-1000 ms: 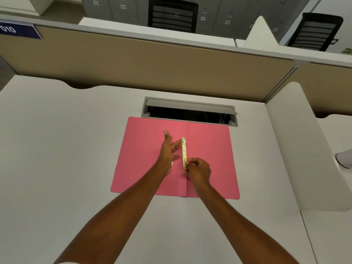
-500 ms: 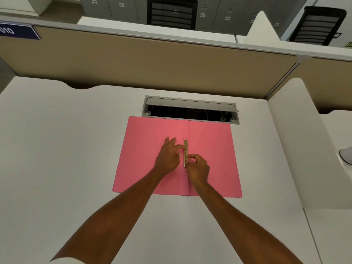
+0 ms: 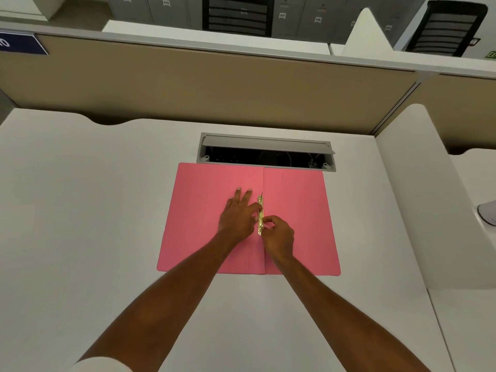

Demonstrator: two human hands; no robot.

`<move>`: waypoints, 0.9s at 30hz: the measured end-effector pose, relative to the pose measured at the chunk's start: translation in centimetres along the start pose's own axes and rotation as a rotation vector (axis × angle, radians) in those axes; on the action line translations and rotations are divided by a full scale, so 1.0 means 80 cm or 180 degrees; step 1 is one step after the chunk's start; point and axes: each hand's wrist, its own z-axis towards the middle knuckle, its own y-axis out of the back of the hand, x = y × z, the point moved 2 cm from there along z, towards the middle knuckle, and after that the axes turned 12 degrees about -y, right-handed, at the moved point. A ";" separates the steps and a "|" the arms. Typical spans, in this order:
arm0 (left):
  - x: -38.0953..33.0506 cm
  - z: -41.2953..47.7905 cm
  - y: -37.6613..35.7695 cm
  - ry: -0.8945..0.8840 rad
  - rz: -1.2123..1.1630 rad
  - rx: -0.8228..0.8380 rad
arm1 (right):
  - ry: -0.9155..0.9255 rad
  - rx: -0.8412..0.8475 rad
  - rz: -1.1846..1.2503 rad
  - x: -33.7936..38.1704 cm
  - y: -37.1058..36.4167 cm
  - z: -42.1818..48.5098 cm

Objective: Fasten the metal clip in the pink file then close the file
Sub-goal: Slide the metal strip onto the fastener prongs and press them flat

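The pink file (image 3: 298,210) lies open and flat on the white desk, its fold running down the middle. A gold metal clip (image 3: 260,210) lies along the fold, just left of it. My left hand (image 3: 237,216) rests flat on the left flap with fingers spread, its thumb side touching the clip's middle. My right hand (image 3: 277,234) is curled at the clip's near end, thumb and fingers pinching it. The clip's lower end is partly hidden by those fingers.
An open grey cable tray (image 3: 265,142) is sunk into the desk just beyond the file's far edge. A white divider panel (image 3: 418,200) stands at the right, a beige partition at the back. A white object (image 3: 488,213) shows at the right edge.
My left hand has spread its fingers further forward over the left flap. My right hand has stayed pinched at the clip's near end. The clip stays along the fold.
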 end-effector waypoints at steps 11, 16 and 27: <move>0.002 -0.003 -0.001 -0.0044 0.0097 0.0184 | 0.0222 -0.0043 -0.0067 -0.005 0.001 -0.001; -0.002 -0.002 -0.005 -0.0068 0.0250 0.0238 | -0.0150 0.0114 0.0268 -0.007 0.005 0.007; -0.002 0.008 0.005 -0.0035 0.0433 0.0415 | -0.1260 0.1051 0.1186 0.013 0.004 -0.004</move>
